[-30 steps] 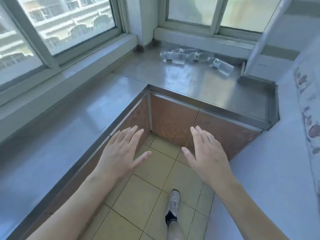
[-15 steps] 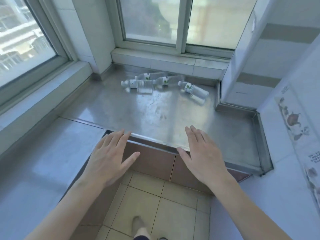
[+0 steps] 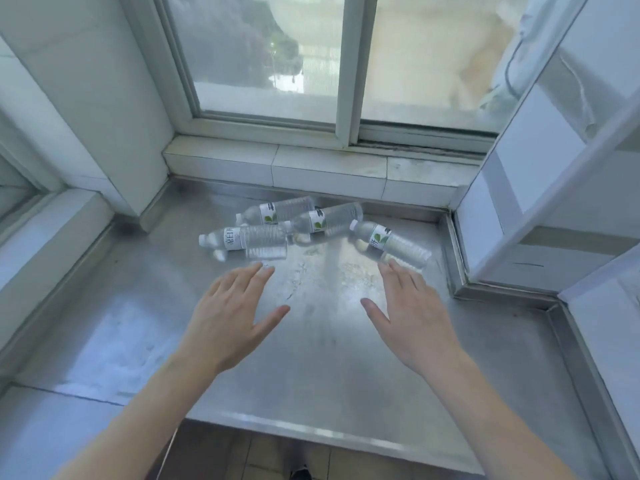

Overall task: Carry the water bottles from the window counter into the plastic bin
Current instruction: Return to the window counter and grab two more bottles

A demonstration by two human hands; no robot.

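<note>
Four water bottles are lying on their sides on the steel counter [image 3: 145, 327], clustered near the tiled sill [image 3: 329, 168] under the window [image 3: 346, 57]. The front-left bottle [image 3: 249, 239], farthest from the sill on that side, is lying almost parallel to the sill, its cap pointing left. The back-left bottle [image 3: 277, 212], closest to the sill, is lying with its long axis slightly tilted, cap pointing left and a little toward the viewer. The middle bottle [image 3: 329, 220] is lying just beside it on a similar slant, its cap end meeting the base of the front-left bottle. The right bottle [image 3: 391, 242] is lying diagonally, cap pointing left toward the sill, base toward the viewer and right.

Two bare hands are hovering over the counter on the viewer's side of the bottles. The left hand [image 3: 232, 320] is spreading flat with fingers straight, holding nothing, its fingertips near the front-left bottle. The right hand [image 3: 412, 317] is likewise extending released, fingers straight, its fingertips just beside the right bottle's base; whether they are touching it is unclear.
</note>
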